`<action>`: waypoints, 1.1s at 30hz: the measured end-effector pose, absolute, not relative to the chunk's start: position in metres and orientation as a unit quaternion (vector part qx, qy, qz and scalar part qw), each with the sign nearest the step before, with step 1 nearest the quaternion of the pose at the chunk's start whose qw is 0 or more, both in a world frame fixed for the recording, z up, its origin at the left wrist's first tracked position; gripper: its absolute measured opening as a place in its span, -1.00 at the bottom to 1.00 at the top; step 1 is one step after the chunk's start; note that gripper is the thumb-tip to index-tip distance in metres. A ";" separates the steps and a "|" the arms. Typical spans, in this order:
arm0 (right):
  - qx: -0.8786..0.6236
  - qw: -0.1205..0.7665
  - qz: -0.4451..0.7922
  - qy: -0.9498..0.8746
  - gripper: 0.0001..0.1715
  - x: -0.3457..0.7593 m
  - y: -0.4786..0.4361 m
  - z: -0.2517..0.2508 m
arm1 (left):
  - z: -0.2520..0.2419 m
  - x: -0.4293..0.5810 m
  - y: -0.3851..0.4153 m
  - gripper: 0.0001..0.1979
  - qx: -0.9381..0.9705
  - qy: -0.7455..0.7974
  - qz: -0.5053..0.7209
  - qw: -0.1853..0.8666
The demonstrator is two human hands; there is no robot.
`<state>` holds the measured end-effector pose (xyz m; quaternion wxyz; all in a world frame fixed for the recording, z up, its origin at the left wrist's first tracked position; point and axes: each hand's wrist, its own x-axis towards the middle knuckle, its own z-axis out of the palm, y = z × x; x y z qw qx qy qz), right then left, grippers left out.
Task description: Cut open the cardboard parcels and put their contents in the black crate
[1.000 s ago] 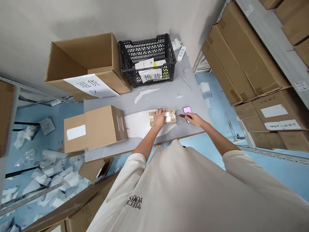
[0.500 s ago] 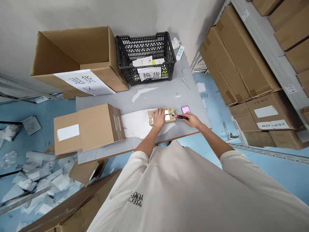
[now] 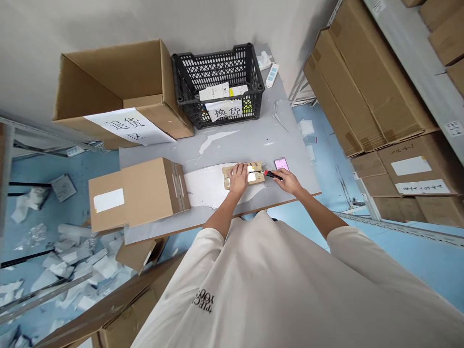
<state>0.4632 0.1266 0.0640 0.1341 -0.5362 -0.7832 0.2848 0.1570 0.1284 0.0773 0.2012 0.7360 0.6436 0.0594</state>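
Since the earlier view, the red utility knife [image 3: 272, 175] has been moved left over the cardboard package [image 3: 243, 175]. It is gripped in the closed right hand [image 3: 288, 181]; the open left hand [image 3: 238, 178] presses the package down. "换货" is read on a sign [image 3: 224, 112] on the far black crate [image 3: 217, 60].

Grey worktable [image 3: 232, 150], black crate [image 3: 217, 72], cardboard carton [image 3: 152, 191]

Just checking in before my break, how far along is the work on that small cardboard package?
Done: nothing clear yet; the taped carton beside it is shut. In hand: the left hand pins the cardboard package while the right hand holds a red utility knife at it. Left: the package looks unopened.
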 end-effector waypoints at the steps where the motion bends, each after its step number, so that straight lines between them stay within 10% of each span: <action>1: -0.532 0.131 0.281 -0.788 -0.37 0.466 0.128 0.063 | 0.077 0.157 0.128 -0.34 0.736 0.644 0.058 0.200; 33: -0.468 0.103 0.297 -0.826 -0.38 0.473 0.168 0.070 | 0.076 0.158 0.128 -0.36 0.724 0.660 0.044 0.196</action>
